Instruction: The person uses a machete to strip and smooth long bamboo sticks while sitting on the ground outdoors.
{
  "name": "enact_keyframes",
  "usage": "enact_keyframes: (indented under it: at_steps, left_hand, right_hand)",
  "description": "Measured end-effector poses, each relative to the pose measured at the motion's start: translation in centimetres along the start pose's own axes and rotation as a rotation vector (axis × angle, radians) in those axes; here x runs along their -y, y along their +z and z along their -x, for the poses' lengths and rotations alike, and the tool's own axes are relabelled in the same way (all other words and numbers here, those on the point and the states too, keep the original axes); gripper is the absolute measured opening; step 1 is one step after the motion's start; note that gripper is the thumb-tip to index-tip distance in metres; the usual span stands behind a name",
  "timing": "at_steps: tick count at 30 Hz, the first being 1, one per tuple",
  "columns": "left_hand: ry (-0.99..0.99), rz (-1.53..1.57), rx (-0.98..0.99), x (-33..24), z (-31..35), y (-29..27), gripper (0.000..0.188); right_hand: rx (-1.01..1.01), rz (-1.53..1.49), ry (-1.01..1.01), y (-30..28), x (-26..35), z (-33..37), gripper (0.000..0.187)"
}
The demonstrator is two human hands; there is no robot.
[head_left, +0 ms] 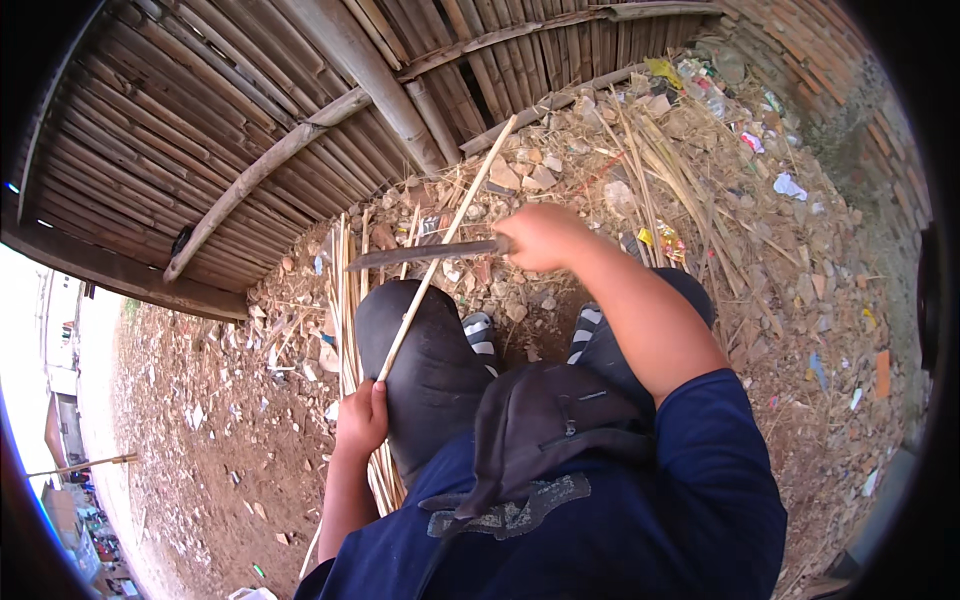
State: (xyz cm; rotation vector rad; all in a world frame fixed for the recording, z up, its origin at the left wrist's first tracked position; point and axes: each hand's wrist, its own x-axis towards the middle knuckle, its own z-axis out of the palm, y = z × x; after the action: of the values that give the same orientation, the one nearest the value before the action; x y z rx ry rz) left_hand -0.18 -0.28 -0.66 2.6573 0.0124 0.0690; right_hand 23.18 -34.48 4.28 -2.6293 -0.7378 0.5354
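Observation:
My right hand (548,237) is closed around the handle of a machete (425,254), whose long dark blade points to the left. The blade crosses a pale split bamboo strip (455,222) above my left knee; whether it bites into the strip I cannot tell. My left hand (362,418) grips the lower end of that strip beside my left thigh. From there the strip slants up and away to the right, past the blade. A bundle of similar bamboo strips (346,300) lies along the outside of my left leg, partly hidden by the leg and hand.
A bamboo slat wall (200,130) with round poles rises ahead and to the left. More bamboo strips (660,160) lie on the rubble-strewn ground (230,420) ahead right, near scattered litter (789,187). A brick wall (800,50) bounds the right side.

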Motion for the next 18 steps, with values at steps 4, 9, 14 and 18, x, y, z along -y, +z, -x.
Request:
enact_keyframes:
  at_steps: [4, 9, 14, 18]
  left_hand:
    - [0.013, 0.002, -0.021, 0.0, 0.0, 0.2, 0.034]
    - [0.004, 0.002, -0.001, -0.2, -0.2, 0.2, 0.033]
    - [-0.008, 0.036, 0.002, 0.2, 0.2, 0.4, 0.037]
    - [0.0, 0.04, 0.018, 0.1, 0.2, 0.0, 0.037]
  right_hand:
    - [-0.145, -0.252, 0.197, -0.3, -5.9, -1.5, 0.027]
    - [-0.324, -0.252, 0.28, 0.2, -7.1, -1.2, 0.03]
    - [-0.052, -0.158, 0.096, 0.5, -0.1, 0.0, 0.025]
    - [0.018, 0.013, -0.083, 1.1, 0.9, -0.3, 0.017]
